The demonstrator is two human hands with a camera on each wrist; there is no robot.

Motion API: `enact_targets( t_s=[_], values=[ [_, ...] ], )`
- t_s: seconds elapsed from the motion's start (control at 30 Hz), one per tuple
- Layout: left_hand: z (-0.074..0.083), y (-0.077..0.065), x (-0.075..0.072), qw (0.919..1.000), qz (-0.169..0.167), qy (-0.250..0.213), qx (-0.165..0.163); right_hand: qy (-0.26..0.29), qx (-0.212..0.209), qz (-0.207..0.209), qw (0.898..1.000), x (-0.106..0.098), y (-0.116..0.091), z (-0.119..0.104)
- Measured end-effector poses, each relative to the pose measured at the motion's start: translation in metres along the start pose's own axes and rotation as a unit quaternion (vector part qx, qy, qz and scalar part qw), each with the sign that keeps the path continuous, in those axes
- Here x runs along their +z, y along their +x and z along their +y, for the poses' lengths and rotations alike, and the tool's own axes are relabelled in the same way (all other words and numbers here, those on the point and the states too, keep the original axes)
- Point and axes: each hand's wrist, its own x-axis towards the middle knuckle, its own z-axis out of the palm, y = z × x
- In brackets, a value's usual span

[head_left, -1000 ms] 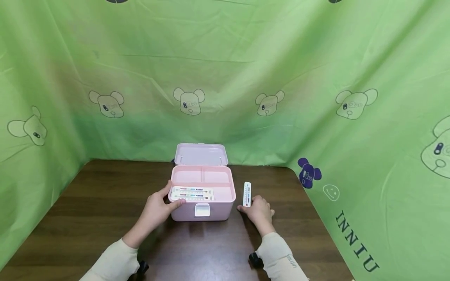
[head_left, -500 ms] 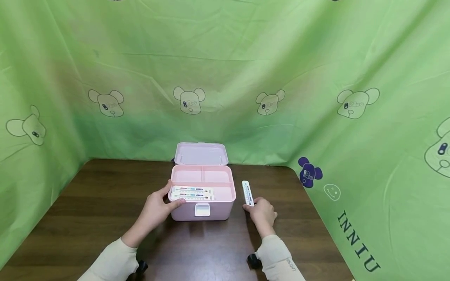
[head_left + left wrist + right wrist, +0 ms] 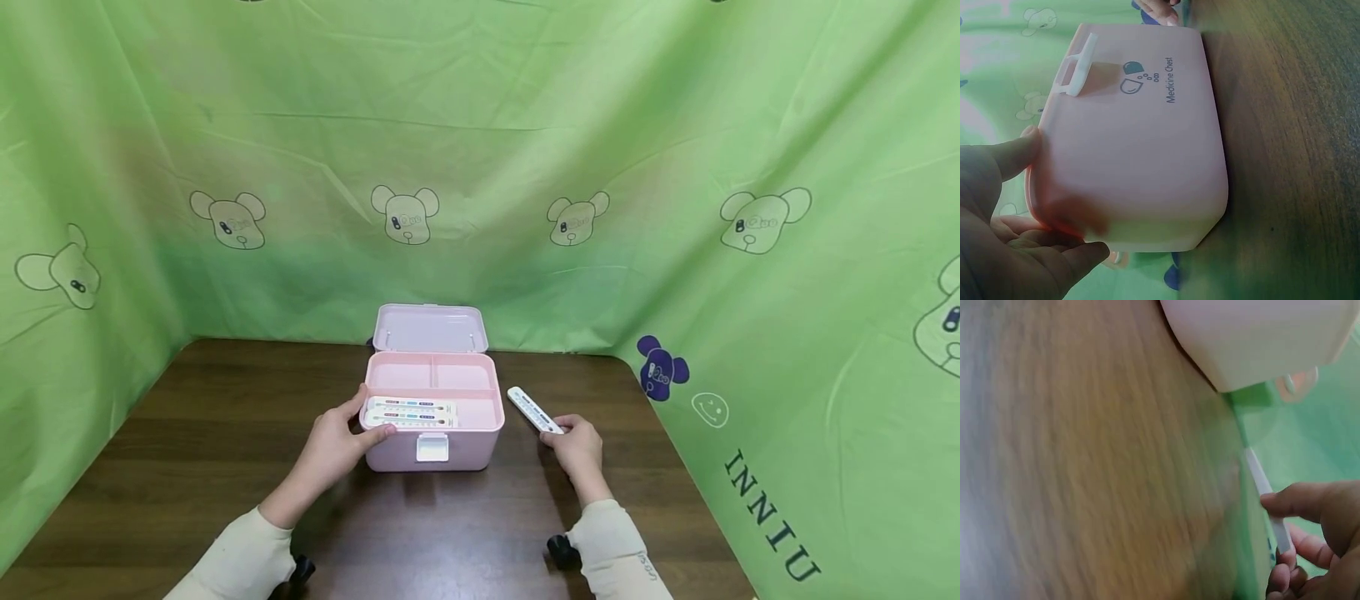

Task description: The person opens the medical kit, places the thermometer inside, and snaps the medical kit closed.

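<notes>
A pink medicine box [image 3: 468,446], marked "Medicine Chest" on its front in the left wrist view, stands on the table with its lid [image 3: 429,330] raised at the back. My left hand [image 3: 330,450] grips its left front corner, thumb over the front rim and fingers along the side. Two white flat thermometers [image 3: 408,414] lie side by side in the front compartment of its tray. To the right of the box, my right hand [image 3: 579,448] pinches the near end of another white thermometer [image 3: 531,408] between thumb and fingers. It slants toward the box, far end leftmost.
Dark wooden table [image 3: 225,425] under everything, with a green cloth [image 3: 480,125] printed with bear heads hanging behind and at the sides. A white latch [image 3: 432,447] sits on the box front. A divider splits the tray's back row.
My right hand has shifted right, and the thermometer in it has turned from nearly straight ahead to slanting left toward the box. The left hand and box have stayed put.
</notes>
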Motion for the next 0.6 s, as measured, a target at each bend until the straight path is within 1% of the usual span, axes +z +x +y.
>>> enact_targets(
  t_s=[0.17, 0.33, 0.5, 0.6],
  values=[
    [0.000, 0.000, -0.001, 1.0000, 0.003, -0.005, 0.003, 0.019, -0.028, 0.004, 0.999, -0.009, 0.006, 0.001],
    [0.000, 0.000, -0.001, 1.0000, 0.005, 0.001, 0.001, 0.053, -0.052, -0.021, 0.997, -0.017, 0.011, -0.002],
    [-0.001, 0.001, -0.001, 1.0000, -0.004, 0.005, 0.000, 0.048, -0.076, -0.032, 0.995, -0.027, 0.019, 0.001],
    [-0.002, 0.001, -0.001, 1.0000, -0.002, 0.005, 0.004, 0.049, -0.095, -0.038, 0.994, -0.035, 0.025, 0.000]
  ],
)
